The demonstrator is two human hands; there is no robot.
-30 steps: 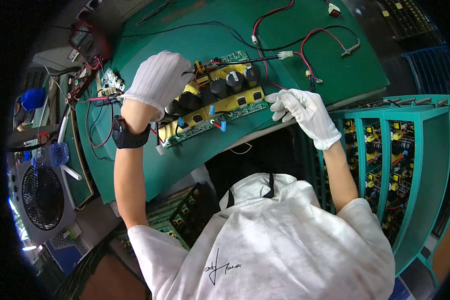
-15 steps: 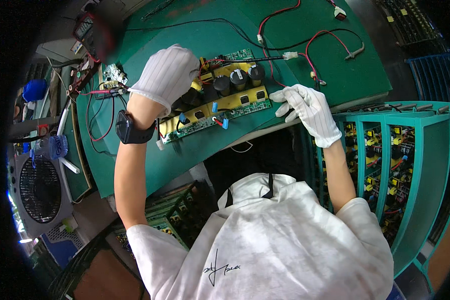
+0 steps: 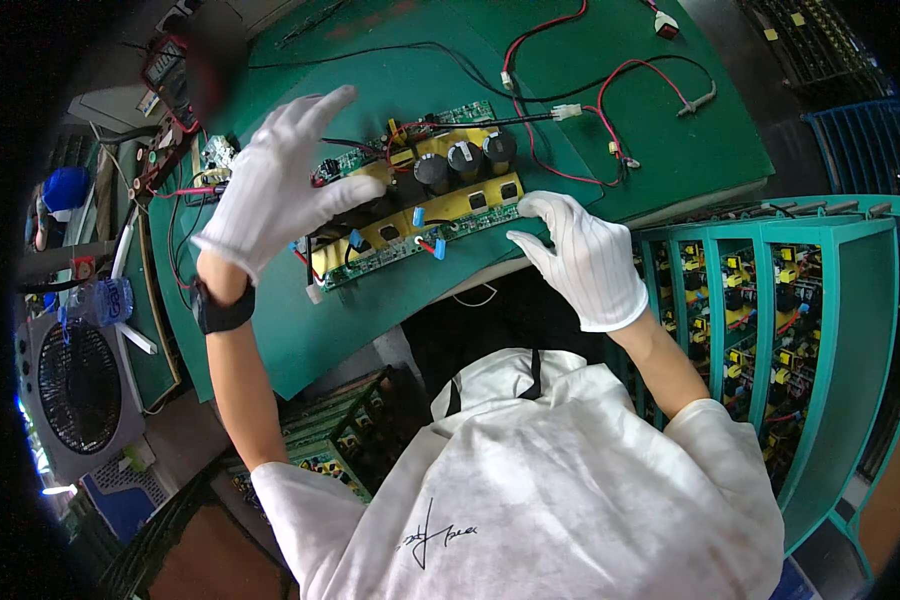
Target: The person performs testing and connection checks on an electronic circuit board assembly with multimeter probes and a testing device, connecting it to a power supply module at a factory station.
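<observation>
A green circuit board (image 3: pixel 370 262) with yellow metal plates and black round capacitors (image 3: pixel 464 158) lies on the green-topped bench. Over its left end hovers my left hand (image 3: pixel 280 175), in a white striped glove, thumb and fingers spread and nothing in them. At the board's right corner is my right hand (image 3: pixel 585 255), gloved too, its thumb and forefinger apart. Its fingertips come close to the board edge; whether they touch I cannot tell. Blue-tipped leads (image 3: pixel 439 248) stick up along the near edge. A white connector (image 3: pixel 567 112) joins black and red cables to the right.
On the bench (image 3: pixel 660 150) lie a probe clip (image 3: pixel 698 103) and loose red and black leads. A red meter (image 3: pixel 165 65) stands at the far left. Green racks (image 3: pixel 842 330) of boards stand at the right, and a fan (image 3: pixel 78 385) at the lower left.
My left hand has opened from a closed shape on the board and moved left, away from it. My right hand has moved left to the board's right corner.
</observation>
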